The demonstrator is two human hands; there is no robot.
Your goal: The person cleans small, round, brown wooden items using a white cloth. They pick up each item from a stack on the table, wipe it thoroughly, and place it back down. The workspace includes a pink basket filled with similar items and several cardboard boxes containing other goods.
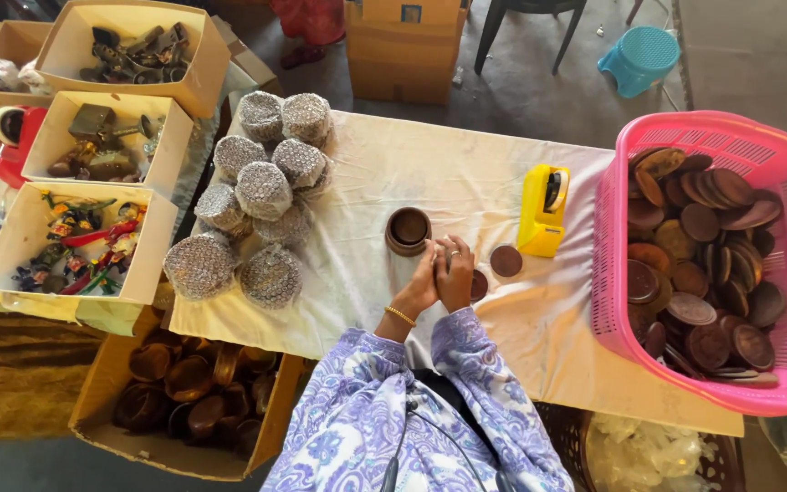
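Brown lid (478, 284) beside right fingers (455, 255)

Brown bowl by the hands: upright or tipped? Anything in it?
Upright. The brown bowl rests on the cloth, mouth up; its dark interior looks empty.

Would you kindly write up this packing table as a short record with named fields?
Surface: table under a white cloth
Left hand: pressed against the right, gold bangle at the wrist
Right hand: closed over something small; what it is cannot be told
Nearest things: open brown wooden bowl, round brown lid, yellow tape dispenser
Left of the hands: pile of bubble-wrapped round bundles
Right: pink basket full of brown wooden lids
Below the table edge: cardboard box of brown bowls
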